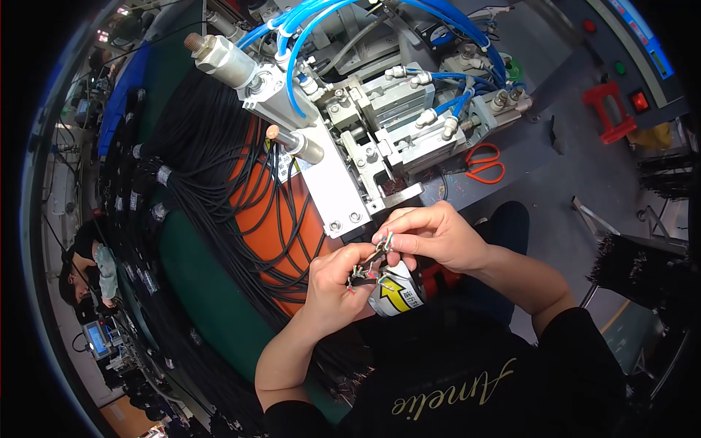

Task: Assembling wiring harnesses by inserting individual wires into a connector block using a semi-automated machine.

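Just in front of the machine (332, 182), my two hands are close together around the stripped ends of black cables. My left hand (332, 285) is closed on several black cables (361, 278), whose thin coloured wires stick out past the fingers. Thumb and forefinger of my right hand (438, 237) pinch the fine wires (386, 241) at one cable end. Below the hands is a white label with a yellow arrow (398, 292). The cables' lengths behind my left hand are partly hidden.
Thick bundles of black cable (197, 146) lie over an orange surface (266, 219) at the left. Red-handled scissors (484, 163) rest right of the machine. Blue air hoses (307, 18) arch above it. A screen (642, 36) stands far right. Another person (84, 266) is at the far left.
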A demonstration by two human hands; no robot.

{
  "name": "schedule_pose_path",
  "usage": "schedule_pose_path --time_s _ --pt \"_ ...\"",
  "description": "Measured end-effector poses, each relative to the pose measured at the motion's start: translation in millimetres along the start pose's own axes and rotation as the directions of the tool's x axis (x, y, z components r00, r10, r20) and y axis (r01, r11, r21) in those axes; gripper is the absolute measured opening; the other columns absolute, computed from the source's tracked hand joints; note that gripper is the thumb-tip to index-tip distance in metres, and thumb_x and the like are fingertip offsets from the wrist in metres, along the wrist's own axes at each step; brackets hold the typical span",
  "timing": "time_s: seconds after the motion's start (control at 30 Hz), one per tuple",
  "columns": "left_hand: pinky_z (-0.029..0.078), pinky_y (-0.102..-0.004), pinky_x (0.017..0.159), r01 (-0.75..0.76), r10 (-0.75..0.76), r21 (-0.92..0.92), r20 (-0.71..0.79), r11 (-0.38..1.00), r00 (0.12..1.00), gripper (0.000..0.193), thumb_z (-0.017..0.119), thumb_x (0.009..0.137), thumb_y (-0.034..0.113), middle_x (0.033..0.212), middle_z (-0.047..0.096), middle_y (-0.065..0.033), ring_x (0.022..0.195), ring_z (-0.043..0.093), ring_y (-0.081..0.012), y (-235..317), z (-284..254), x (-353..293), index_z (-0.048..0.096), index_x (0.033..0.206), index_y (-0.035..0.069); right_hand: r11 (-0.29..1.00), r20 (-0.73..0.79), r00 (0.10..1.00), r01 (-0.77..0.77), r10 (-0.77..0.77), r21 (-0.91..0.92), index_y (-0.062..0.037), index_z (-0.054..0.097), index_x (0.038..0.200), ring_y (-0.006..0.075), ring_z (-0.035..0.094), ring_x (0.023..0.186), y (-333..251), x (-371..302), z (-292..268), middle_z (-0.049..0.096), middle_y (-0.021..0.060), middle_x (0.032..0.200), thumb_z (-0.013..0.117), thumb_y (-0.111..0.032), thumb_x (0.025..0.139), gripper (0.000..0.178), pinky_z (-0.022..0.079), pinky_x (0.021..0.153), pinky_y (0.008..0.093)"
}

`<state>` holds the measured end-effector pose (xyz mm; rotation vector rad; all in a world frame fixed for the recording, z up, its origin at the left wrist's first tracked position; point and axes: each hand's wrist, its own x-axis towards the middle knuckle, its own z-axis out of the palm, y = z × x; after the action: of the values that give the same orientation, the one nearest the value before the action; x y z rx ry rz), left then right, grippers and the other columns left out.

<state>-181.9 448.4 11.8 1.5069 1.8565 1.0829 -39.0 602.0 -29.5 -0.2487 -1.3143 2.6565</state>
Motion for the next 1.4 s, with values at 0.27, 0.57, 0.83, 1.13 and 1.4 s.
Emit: schedule_pose_path --time_s 0.27,0.57,0.83,1.13,1.4 --pt "0.052 -0.0326 0.059 -0.050 0.047 0.067 0.052 0.997 0.998 0.023 0.072 0.073 0.001 0.078 0.067 -0.0122 0.070 0.068 -0.0272 7 1 1 0.062 0.094 -0.001 0.955 0.063 0.990 0.137 -0.125 -0.264 0.0038 0.069 0.105 0.0131 0.065 0.075 1 2 -9 0.066 0.0114 0.095 0.062 0.001 0.090 0.016 0.050 0.059 0.0244" --pt "0.048 -0.0343 0.055 -0.195 0.168 0.532 0.099 0.824 0.981 0.041 0.069 0.065 0.002 0.076 0.056 -0.0066 0.061 0.061 -0.0230 9 10 -6 0.062 0.105 -0.001 0.028 0.228 0.888 0.260 -0.399 -0.965 -0.0024 0.062 0.077 0.0234 0.059 0.060 -11 -1 9 0.054 0.0065 0.073 0.069 -0.007 0.077 0.008 0.046 0.049 0.0346" --pt "0.049 -0.0346 0.062 -0.173 0.163 0.558 0.068 0.812 0.984 0.059 0.065 0.062 0.000 0.090 0.053 -0.0096 0.072 0.058 -0.0238 4 9 -9 0.060 0.120 -0.002 0.076 0.183 0.904 0.228 -0.385 -0.971 -0.0051 0.056 0.073 0.0261 0.057 0.059 -2 -1 5 0.049 0.0070 0.072 0.069 -0.007 0.066 0.014 0.045 0.049 0.0377" --pt "0.048 -0.0331 0.063 -0.234 0.185 0.567 0.144 0.789 0.972 0.057 0.063 0.066 0.004 0.090 0.051 -0.0085 0.074 0.056 -0.0223 4 4 -4 0.060 0.122 -0.003 0.035 0.203 0.883 0.239 -0.423 -0.970 -0.0053 0.055 0.073 0.0264 0.057 0.059 0 0 5 0.048 0.0077 0.073 0.070 -0.008 0.066 0.018 0.045 0.050 0.0379" --pt "0.048 -0.0321 0.064 -0.326 0.184 0.637 0.280 0.698 0.942 0.054 0.062 0.071 0.010 0.088 0.051 -0.0071 0.075 0.056 -0.0202 13 1 4 0.059 0.123 -0.004 -0.061 0.243 0.944 0.235 -0.223 -0.970 -0.0041 0.054 0.074 0.0265 0.057 0.056 -19 2 10 0.048 0.0077 0.072 0.073 -0.010 0.069 0.020 0.045 0.048 0.0391"
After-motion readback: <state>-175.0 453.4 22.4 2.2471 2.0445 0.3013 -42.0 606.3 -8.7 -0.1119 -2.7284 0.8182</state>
